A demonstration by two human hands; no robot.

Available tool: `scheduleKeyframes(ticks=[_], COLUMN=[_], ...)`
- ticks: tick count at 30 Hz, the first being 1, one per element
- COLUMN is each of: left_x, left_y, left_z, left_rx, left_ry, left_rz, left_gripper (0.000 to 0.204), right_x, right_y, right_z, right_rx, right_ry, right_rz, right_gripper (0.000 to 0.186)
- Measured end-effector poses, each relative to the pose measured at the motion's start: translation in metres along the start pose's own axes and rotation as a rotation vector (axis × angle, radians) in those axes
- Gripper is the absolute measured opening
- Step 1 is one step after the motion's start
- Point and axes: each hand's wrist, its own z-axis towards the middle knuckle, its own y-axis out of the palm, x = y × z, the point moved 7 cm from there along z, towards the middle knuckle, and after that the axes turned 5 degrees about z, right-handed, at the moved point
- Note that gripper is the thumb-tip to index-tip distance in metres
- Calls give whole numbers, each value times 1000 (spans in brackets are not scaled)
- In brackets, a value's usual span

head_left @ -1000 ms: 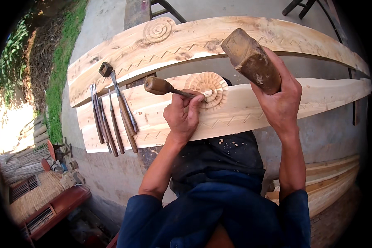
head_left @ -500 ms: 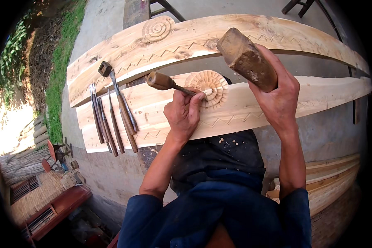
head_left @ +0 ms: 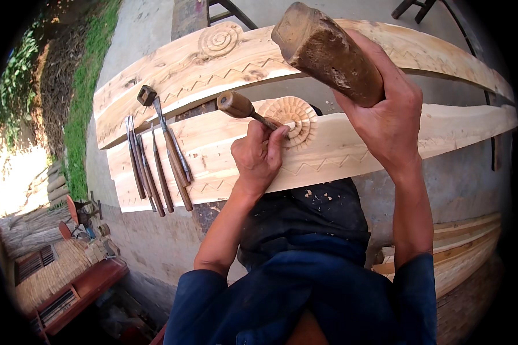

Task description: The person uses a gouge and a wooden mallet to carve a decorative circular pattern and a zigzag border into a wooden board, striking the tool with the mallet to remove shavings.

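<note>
My left hand (head_left: 258, 155) pinches the shaft of a wood chisel (head_left: 236, 104), its wooden handle tilted up to the left. The blade end meets the carved round rosette (head_left: 300, 118) on the nearer plank (head_left: 351, 144); my fingers partly hide the tip. Raised above the planks, my right hand (head_left: 388, 112) is wrapped round a thick brown wooden mallet (head_left: 328, 54). Its worn, blunt end points up and left, apart from the chisel handle. Zigzag lines are cut along the nearer plank's edge.
Several carving tools (head_left: 161, 167) with wooden handles lie across the nearer plank's left end. A small dark block (head_left: 146, 95) sits by them. Behind, a second plank (head_left: 172, 69) bears a carved spiral (head_left: 220, 40). More boards (head_left: 466, 247) lie at the lower right.
My right hand has lifted the mallet up and a little left, so it looks larger. The chisel handle has shifted slightly right and up, with my left hand moving a little right.
</note>
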Motion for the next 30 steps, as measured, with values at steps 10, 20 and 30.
scheduleKeyframes(ticks=[10,20,30], left_x=[10,9,10], left_y=[4,5,7], left_z=[8,11,8], left_rx=[-32,-32,-97], left_ry=[68,96,104], left_rz=[79,75,151], left_gripper=[22,24,19], right_x=[-42,-53,-45], right_y=[10,14,16], right_z=[50,40,27], right_rx=[-97,-223,-140], right_ry=[-238,-420,-349], right_rz=[-170,-495,-461], right_gripper=[51,69,73])
